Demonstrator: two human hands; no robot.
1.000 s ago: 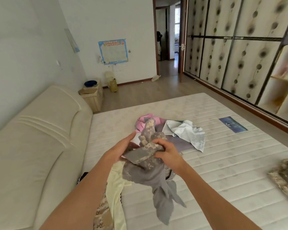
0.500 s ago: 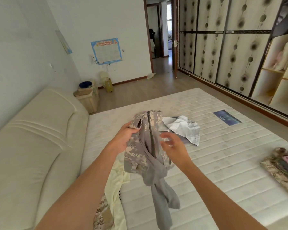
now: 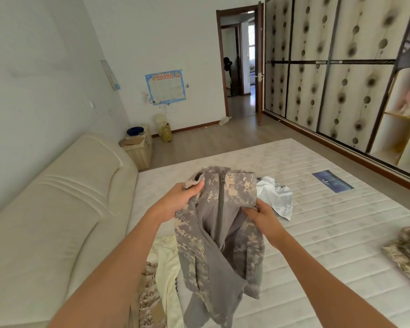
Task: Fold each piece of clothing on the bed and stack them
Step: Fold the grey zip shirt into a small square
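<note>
One camouflage jacket held up above the mattress: grey digital print, zip down the front, plain grey lining hanging low. My left hand grips its left collar edge; my right hand pinches the right edge. One folded stack at the mattress's right edge; one white garment behind the jacket.

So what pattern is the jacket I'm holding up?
Grey-and-tan pixel camouflage jacket, seen in the head view.

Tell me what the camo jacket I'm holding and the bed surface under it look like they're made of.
Camo jacket: looks like woven cloth outside with a plain grey, softer-looking lining; it hangs limp with a zipper down the middle. Mattress: seemingly quilted fabric ticking, matte off-white, with stitched rows and a faint pattern.
</note>
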